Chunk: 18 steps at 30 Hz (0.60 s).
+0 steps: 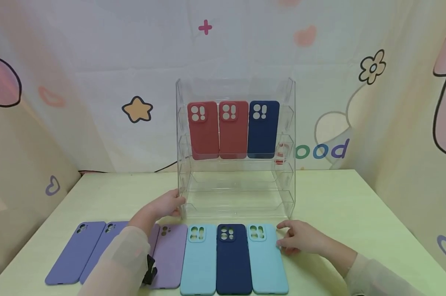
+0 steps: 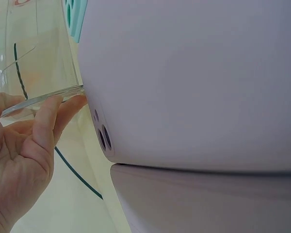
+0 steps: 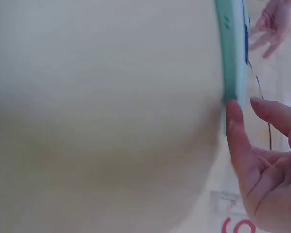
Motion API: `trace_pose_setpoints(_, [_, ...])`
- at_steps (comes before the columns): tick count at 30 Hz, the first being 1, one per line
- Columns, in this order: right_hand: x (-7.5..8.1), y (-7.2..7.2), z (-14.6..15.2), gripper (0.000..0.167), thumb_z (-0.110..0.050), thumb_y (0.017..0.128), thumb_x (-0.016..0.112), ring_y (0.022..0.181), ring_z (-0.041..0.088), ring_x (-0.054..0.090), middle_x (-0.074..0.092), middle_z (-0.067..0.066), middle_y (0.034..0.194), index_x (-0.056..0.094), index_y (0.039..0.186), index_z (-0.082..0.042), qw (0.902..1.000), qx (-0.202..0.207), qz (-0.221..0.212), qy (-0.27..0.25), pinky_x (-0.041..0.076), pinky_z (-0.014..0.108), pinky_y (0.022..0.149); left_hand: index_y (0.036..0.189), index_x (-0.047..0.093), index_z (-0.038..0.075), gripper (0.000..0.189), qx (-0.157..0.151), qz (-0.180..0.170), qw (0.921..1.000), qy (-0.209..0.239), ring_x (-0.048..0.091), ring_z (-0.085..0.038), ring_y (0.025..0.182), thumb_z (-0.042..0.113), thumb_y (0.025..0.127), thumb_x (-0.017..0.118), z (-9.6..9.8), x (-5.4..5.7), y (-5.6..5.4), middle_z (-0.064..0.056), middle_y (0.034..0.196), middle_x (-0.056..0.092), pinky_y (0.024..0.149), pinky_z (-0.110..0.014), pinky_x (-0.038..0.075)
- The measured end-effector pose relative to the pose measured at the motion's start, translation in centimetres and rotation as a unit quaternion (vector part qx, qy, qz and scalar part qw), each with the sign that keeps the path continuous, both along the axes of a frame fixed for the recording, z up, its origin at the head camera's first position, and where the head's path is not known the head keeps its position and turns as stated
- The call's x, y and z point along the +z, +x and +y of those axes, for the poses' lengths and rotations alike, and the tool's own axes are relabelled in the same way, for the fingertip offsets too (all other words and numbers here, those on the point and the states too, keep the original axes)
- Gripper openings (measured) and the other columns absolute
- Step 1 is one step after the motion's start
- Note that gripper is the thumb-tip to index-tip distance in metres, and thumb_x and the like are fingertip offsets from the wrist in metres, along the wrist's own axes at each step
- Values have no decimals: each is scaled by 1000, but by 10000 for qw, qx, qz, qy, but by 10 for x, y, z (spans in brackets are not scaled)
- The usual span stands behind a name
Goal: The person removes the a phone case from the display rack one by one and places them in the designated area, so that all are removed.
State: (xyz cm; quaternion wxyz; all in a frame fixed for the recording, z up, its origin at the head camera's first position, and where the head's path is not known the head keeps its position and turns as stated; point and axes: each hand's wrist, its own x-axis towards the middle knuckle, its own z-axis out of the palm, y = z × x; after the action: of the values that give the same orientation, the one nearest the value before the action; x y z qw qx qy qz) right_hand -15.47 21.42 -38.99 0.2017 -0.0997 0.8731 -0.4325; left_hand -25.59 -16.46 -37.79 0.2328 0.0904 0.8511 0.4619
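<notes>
At the lower left of a clear acrylic rack, my left hand pinches the rack's side edge; the left wrist view shows thumb and fingers on either side of the transparent panel. My right hand is beside the rightmost light blue phone case, one fingertip at its edge and the thumb apart from it. A dark blue phone case and another light blue phone case lie to its left. Two red phone cases and a dark blue one stand upright in the rack.
Along the table front at left lie a lilac phone case and violet-blue phone cases, partly hidden by my left sleeve. The pale table meets a patterned curtain behind the rack and at both sides.
</notes>
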Motion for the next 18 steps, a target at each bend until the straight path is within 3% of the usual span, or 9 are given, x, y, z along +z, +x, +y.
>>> trace_pose_setpoints(4, [24,-19,6,49,-16,88,64,71,21,64,64,9,81,46,127,9,9994,4,350,-77,53,35,65,146,21,-1,54,23,-30,10000,-2,45,-17,69,13,97,36,1,2,-2,-19,127,47,78,-34,41])
trace_pose_setpoints(11, [72,-54,11,45,-20,93,58,85,26,65,65,15,95,48,128,6,9899,-263,1344,-366,52,36,76,147,19,-1,55,139,-90,9999,-8,35,-15,57,12,96,37,0,0,-2,-18,116,50,67,-30,40])
trace_pose_setpoints(18, [102,-80,2,42,-22,95,56,96,27,62,61,18,108,50,130,0,9708,-910,2214,-165,50,41,83,147,20,0,54,102,-64,9999,54,31,-13,50,12,97,37,1,-5,-2,-16,110,54,62,-29,39])
